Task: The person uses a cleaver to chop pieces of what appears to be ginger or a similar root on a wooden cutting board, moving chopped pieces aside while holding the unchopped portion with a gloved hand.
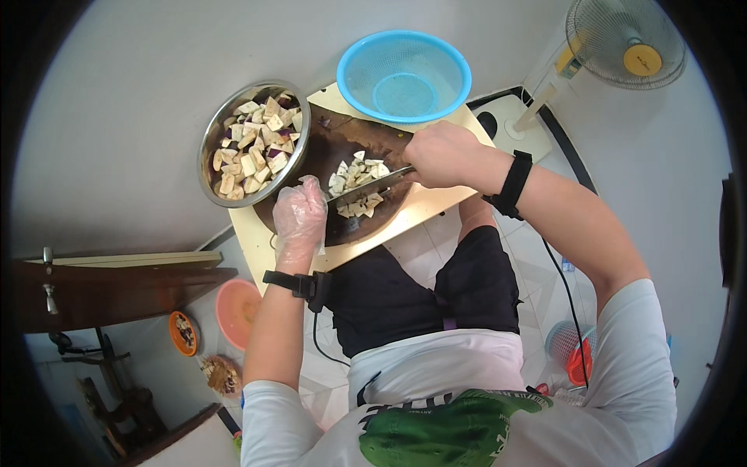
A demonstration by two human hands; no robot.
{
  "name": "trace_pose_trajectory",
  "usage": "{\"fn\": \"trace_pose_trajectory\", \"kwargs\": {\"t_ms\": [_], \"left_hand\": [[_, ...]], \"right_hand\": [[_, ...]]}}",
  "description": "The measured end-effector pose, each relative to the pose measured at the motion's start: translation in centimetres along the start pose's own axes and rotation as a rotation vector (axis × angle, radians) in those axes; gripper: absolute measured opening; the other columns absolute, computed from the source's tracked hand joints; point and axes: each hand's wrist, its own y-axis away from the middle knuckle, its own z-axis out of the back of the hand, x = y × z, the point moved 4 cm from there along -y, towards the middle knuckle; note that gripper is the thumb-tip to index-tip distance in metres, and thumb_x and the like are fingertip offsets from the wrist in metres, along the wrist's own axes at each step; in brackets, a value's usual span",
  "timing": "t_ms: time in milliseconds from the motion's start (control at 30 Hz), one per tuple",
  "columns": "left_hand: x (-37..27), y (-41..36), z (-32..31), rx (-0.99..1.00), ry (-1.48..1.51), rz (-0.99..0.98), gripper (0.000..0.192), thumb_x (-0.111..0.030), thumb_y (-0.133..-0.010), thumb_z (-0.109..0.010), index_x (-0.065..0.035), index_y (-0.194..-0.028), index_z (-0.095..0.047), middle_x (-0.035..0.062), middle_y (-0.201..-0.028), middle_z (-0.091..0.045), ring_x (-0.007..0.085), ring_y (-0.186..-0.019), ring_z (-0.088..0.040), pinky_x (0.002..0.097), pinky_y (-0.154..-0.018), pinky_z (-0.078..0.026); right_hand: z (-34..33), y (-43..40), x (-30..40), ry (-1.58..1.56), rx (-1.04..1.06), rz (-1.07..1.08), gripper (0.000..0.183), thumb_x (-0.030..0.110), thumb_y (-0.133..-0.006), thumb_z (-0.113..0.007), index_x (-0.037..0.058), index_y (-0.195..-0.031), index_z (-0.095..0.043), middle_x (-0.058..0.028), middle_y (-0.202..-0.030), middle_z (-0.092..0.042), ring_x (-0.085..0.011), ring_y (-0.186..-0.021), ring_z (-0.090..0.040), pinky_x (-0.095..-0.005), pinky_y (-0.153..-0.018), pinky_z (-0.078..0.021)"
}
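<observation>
My right hand (440,153), bare, grips the handle of a kitchen knife (370,188). The blade runs down to the left across small chopped eggplant pieces (355,174), with some on each side of it. At the blade's far end is my left hand (300,213), in a clear plastic glove, its fingers curled over the tip; the fingertips are hidden. Beneath all this lies a round, dark wooden cutting board (335,137). Beside my left hand, a stainless steel bowl (208,190) holds larger eggplant chunks (257,146).
A blue plastic colander (345,87) stands at the back of the pale table (251,248), near the wall. A fan (627,52) stands at the right. On the floor at left are a pink basin (227,315), an orange bowl (174,344) and a broom head (222,373). Black cables hang from both wristbands.
</observation>
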Motion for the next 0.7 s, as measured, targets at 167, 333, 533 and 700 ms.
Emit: {"fn": "trace_pose_trajectory", "kwargs": {"t_ms": [167, 333, 533, 700], "left_hand": [[-0.8, 0.3, 0.4, 0.033, 0.023, 0.015, 0.045, -0.032, -0.107, -0.041, -0.0055, -0.082, -0.068, 0.0213, -0.076, -0.067, 0.0451, -0.078, -0.064, 0.0561, -0.072, -0.05], [-1.8, 0.1, 0.9, 0.014, 0.032, -0.009, 0.044, -0.031, -0.106, -0.041, -0.0064, -0.081, -0.068, 0.0206, -0.075, -0.067, 0.0448, -0.077, -0.064, 0.056, -0.072, -0.051], [0.7, 1.5, 0.6, -0.069, 0.057, 0.068, 0.044, -0.028, -0.107, -0.039, -0.0054, -0.08, -0.065, 0.0192, -0.075, -0.068, 0.0458, -0.075, -0.062, 0.0555, -0.073, -0.051], [0.0, 1.1, 0.5, -0.058, 0.041, -0.012, 0.042, -0.027, -0.107, -0.04, -0.006, -0.08, -0.064, 0.0187, -0.075, -0.067, 0.0449, -0.074, -0.062, 0.0546, -0.071, -0.052]], "right_hand": [[-0.5, 1.4, 0.7, -0.054, 0.078, -0.067, 0.022, 0.024, -0.087, -0.07, 0.0039, -0.089, -0.078, -0.0162, -0.09, -0.075, -0.0355, -0.087, -0.074, -0.0466, -0.075, -0.0595], [-0.3, 1.2, 0.0, -0.036, 0.025, -0.059, 0.019, 0.022, -0.085, -0.07, 0.0053, -0.089, -0.079, -0.0155, -0.09, -0.075, -0.0349, -0.087, -0.074, -0.0456, -0.075, -0.0597], [2.9, 0.8, 2.2, 0.028, -0.044, 0.058, 0.015, 0.019, -0.079, -0.071, 0.0071, -0.085, -0.077, -0.0141, -0.079, -0.072, -0.0354, -0.079, -0.072, -0.0465, -0.07, -0.0579], [1.4, 1.2, 1.6, -0.019, -0.041, 0.018, 0.017, 0.023, -0.082, -0.071, 0.0074, -0.085, -0.077, -0.0141, -0.077, -0.072, -0.0355, -0.079, -0.072, -0.0468, -0.071, -0.058]]}}
